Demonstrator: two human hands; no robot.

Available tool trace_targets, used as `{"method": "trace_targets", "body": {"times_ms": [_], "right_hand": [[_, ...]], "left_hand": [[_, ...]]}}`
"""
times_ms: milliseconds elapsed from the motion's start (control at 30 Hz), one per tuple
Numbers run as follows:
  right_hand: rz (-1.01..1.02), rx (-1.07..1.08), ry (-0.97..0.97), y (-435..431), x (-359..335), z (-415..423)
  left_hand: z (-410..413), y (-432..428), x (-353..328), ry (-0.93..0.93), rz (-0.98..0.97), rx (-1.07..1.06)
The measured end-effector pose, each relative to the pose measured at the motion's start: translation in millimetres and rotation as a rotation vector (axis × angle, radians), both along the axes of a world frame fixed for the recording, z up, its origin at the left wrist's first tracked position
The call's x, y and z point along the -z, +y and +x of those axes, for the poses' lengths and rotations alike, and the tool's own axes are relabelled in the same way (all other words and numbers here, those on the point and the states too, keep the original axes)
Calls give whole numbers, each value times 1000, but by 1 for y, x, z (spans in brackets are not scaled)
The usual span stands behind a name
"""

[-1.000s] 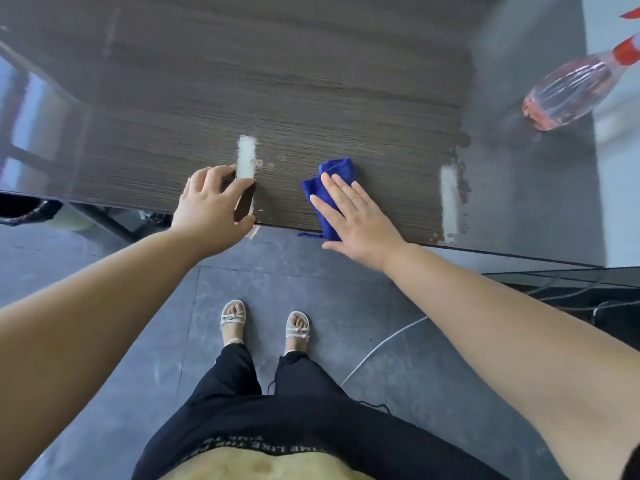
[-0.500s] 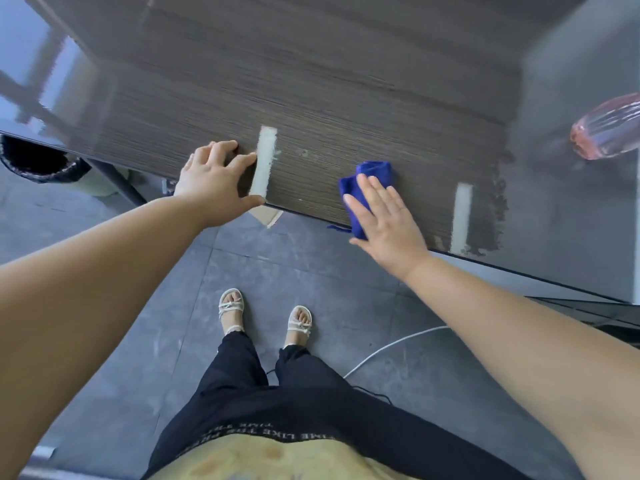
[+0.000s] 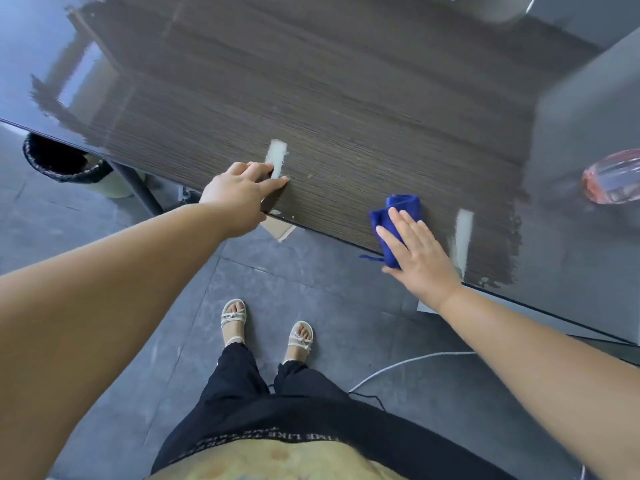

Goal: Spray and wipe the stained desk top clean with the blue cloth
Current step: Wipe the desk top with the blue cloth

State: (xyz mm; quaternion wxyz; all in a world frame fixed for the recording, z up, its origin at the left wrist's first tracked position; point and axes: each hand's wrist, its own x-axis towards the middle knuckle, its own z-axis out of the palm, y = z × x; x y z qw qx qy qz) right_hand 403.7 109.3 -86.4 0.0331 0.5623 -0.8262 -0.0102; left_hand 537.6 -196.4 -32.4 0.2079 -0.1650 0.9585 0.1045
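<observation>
At centre-right, on the worktop's (image 3: 346,98) near edge, the right grip (image 3: 419,251) presses flat-fingered on the blue cloth (image 3: 398,209), best swept firmly along the grain toward the pale strip (image 3: 277,154) where the left grip (image 3: 239,192) curls, hold unclear.

The cloth (image 3: 398,209) is laid on the desk (image 3: 346,98) at its near edge, with the right hand (image 3: 419,251) rested flat on it. The left hand (image 3: 235,195) is set further left, at the near end of a strip (image 3: 277,155). A second strip (image 3: 462,233) is found just right of the cloth, and a bottle (image 3: 613,176) further right.
</observation>
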Motion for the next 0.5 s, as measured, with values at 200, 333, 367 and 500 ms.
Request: {"method": "trace_targets", "body": {"times_ms": [200,333,367,500], "right_hand": [[-47,48,18,-91,9,36],[-19,50,-16,-146,6,57],[-4,25,-29,-144,4,53],[25,-104,-37,-85,-2,22]], "left_hand": [[-2,-12,-2,10,43,-5],[1,-15,-3,37,81,-17],[1,-16,-4,54,98,-22],[5,-16,-2,82,193,-55]]}}
